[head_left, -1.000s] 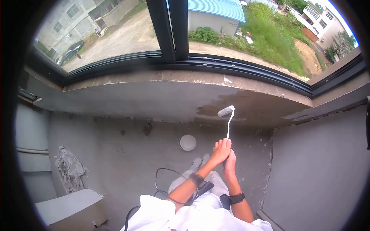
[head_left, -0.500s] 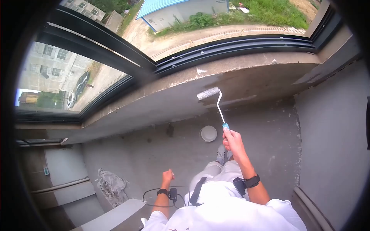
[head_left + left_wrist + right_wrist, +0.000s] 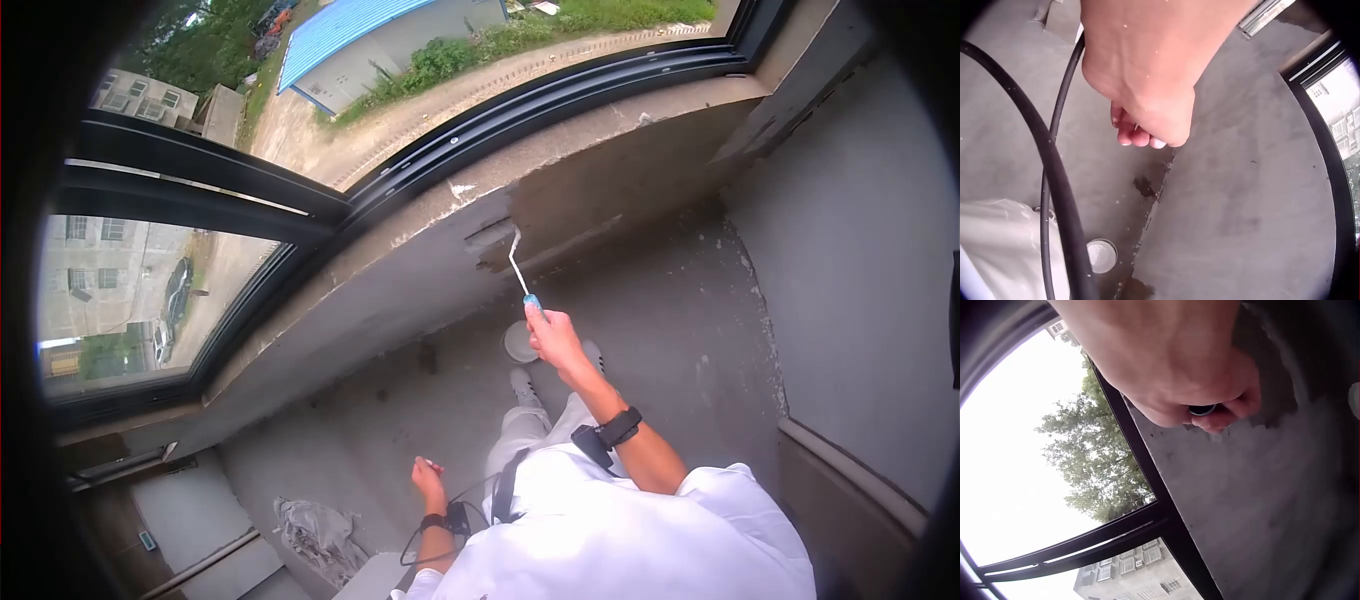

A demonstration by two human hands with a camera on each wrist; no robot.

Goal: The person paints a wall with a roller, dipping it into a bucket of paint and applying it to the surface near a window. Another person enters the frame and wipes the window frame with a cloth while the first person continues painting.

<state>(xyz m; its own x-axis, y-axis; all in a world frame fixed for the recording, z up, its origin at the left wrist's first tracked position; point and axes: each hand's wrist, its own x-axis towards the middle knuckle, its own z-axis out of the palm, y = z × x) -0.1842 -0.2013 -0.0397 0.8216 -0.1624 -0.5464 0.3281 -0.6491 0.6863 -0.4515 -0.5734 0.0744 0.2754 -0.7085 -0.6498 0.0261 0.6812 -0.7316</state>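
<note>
My right hand (image 3: 560,345) grips the blue handle of a paint roller (image 3: 516,255), whose thin white rod bends up to the low wall under the window. The roller's grey-looking sleeve (image 3: 490,233) lies against that wall (image 3: 400,290), at the left end of a darker, wet-looking patch (image 3: 600,190). In the right wrist view the fingers curl round the handle, and its dark round end (image 3: 1202,409) shows. My left hand (image 3: 430,485) hangs low at my left side, fingers loosely curled and holding nothing. Below the roller, a round white bucket (image 3: 518,343) stands on the floor, partly behind my right hand.
A black-framed window (image 3: 450,140) runs above the wall's ledge. Crumpled sheeting (image 3: 318,535) lies on the floor at left. A black cable (image 3: 1054,156) loops near my left wrist. A grey side wall (image 3: 850,270) with a pipe (image 3: 850,470) along its base rises at right.
The left hand has let go of the roller handle and dropped to my left side. The roller has moved left along the wall in my right hand. My view has turned and tilted.
</note>
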